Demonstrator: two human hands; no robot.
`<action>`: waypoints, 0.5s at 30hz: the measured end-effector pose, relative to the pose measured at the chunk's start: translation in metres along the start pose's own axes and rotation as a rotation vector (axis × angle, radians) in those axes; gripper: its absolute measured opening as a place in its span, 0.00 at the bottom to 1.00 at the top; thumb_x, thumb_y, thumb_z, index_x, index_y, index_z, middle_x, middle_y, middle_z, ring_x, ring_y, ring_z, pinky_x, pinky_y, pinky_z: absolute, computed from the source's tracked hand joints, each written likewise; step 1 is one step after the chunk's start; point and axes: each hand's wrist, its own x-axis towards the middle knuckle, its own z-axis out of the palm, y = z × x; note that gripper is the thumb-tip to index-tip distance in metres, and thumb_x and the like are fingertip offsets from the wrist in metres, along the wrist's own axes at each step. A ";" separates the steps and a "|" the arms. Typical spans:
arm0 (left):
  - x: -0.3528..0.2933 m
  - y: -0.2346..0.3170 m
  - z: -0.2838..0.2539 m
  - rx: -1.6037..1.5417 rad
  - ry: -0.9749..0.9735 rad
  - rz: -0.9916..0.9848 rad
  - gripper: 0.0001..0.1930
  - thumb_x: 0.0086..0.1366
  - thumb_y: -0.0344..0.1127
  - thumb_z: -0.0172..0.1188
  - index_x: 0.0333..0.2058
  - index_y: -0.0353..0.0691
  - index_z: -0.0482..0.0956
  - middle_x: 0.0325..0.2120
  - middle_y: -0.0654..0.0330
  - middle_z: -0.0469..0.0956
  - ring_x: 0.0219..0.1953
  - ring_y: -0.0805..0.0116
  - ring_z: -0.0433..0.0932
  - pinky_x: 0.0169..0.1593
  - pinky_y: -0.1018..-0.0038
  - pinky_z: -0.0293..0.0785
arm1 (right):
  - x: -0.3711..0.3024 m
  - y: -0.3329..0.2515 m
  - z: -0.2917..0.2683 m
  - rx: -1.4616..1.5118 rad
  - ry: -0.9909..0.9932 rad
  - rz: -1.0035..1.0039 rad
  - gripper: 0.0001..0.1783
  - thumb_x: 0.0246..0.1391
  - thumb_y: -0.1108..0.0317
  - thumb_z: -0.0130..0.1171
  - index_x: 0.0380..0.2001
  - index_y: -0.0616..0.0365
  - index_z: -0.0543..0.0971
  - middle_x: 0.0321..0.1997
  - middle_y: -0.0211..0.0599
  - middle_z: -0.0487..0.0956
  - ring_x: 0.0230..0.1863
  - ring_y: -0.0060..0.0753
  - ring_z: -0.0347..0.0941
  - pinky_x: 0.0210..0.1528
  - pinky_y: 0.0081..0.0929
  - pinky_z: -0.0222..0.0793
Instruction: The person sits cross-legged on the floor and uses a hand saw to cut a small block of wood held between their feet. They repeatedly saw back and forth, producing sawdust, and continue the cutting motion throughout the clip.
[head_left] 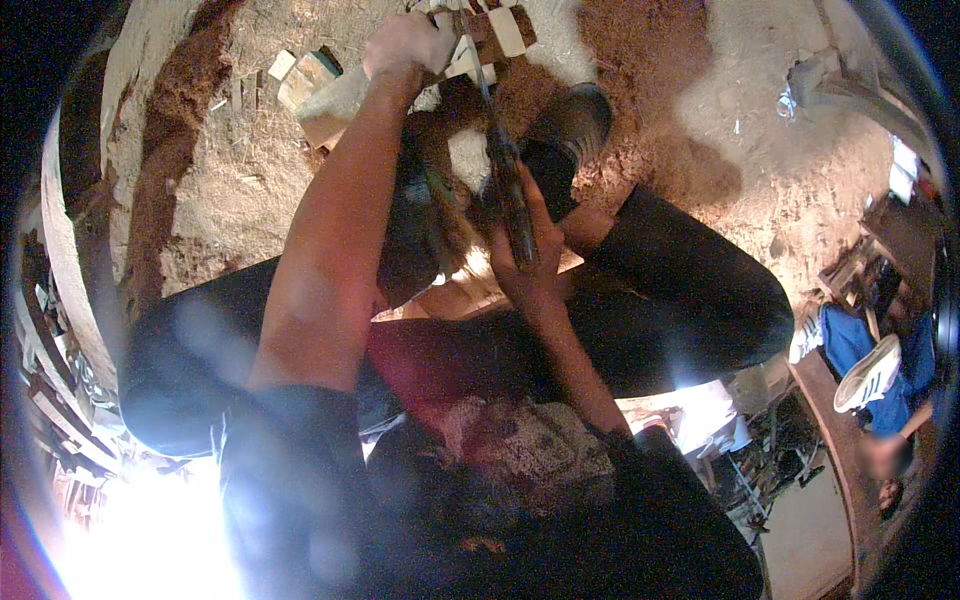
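My right hand (530, 255) is wrapped round the dark lower part of a long, thin tool (507, 165) that looks like a narrow metal blade or bar. The tool slants up and slightly left, away from my body between my legs. Beyond it, at the top edge, my left hand (410, 45) is closed beside the tool's far end. What its fingers hold is hidden. Pale wooden blocks (507, 32) lie just right of that hand. A dark shoe (580, 120) of mine rests on the ground right of the tool.
Wood offcuts (310, 80) lie on the dusty ground left of my left forearm. Reddish-brown sawdust (640, 60) is heaped at the upper right. A person in blue trousers (850, 340) and a white shoe (868, 375) is at the right edge. Scrap wood (70, 430) piles up at the left.
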 end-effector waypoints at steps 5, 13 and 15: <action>-0.006 0.046 -0.045 0.122 -0.392 -0.181 0.37 0.68 0.60 0.42 0.54 0.25 0.73 0.46 0.30 0.77 0.52 0.35 0.76 0.56 0.52 0.72 | 0.013 0.010 0.000 -0.060 -0.042 0.186 0.38 0.51 0.79 0.54 0.68 0.61 0.63 0.46 0.48 0.82 0.42 0.34 0.80 0.47 0.32 0.75; -0.004 0.044 -0.044 0.106 -0.345 -0.166 0.35 0.69 0.58 0.40 0.49 0.29 0.79 0.47 0.33 0.78 0.53 0.38 0.77 0.57 0.52 0.72 | -0.012 0.023 -0.008 0.031 -0.102 0.226 0.36 0.53 0.78 0.55 0.68 0.63 0.63 0.54 0.51 0.79 0.55 0.36 0.77 0.59 0.34 0.71; -0.009 0.048 -0.047 0.074 -0.352 -0.192 0.35 0.69 0.59 0.41 0.49 0.26 0.78 0.46 0.31 0.77 0.52 0.36 0.76 0.56 0.51 0.72 | 0.016 0.009 -0.010 0.035 -0.141 0.310 0.36 0.54 0.79 0.56 0.68 0.63 0.62 0.57 0.51 0.78 0.58 0.38 0.76 0.61 0.35 0.69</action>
